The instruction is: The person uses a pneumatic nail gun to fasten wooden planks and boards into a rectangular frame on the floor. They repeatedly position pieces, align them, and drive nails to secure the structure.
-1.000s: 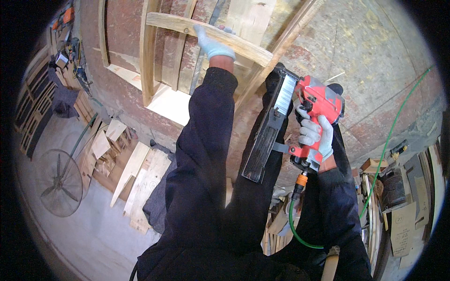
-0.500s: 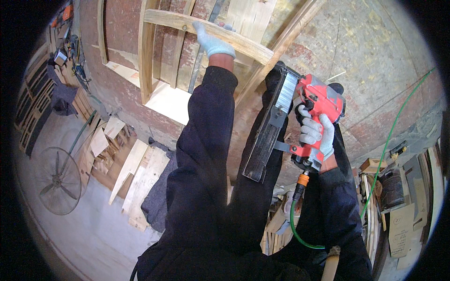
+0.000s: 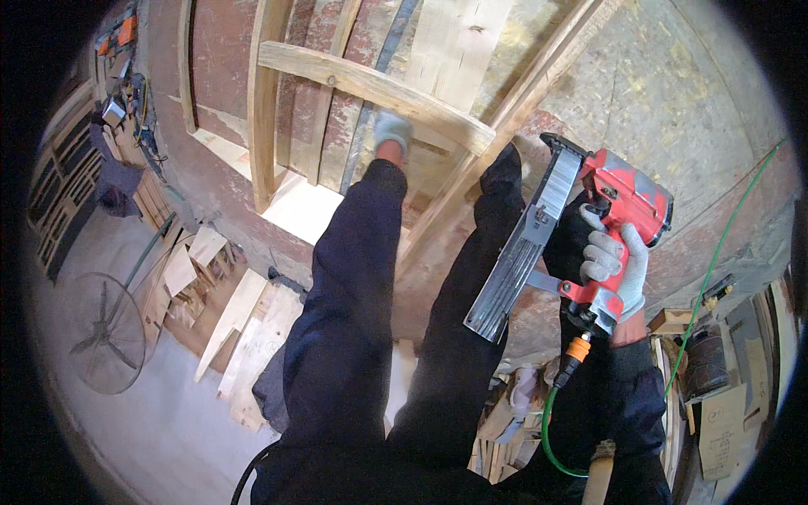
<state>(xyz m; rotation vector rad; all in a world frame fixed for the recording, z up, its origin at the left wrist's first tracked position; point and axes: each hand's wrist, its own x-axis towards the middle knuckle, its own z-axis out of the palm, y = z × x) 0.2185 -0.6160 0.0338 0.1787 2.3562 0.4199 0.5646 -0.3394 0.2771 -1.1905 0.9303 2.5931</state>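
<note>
Wrapped round the handle of a red pneumatic nail gun is my gloved right hand. The gun has a long metal magazine slanting down to the left, and a green air hose joins its handle by an orange coupling. My gloved left hand reaches in just below the curved wooden crosspiece of a timber frame. Its fingers are blurred and partly hidden, so what they touch does not show. The crosspiece spans from a left upright to a long slanting rail.
Wide pale boards lie beneath the frame. A round fan stands on the floor at left, near cut wood pieces. Stacked boards and cardboard are at lower right. A green line runs along the right side.
My left hand has let go of the crosspiece and dropped below it. My right hand has shifted right and slightly down in view with the nail gun.
</note>
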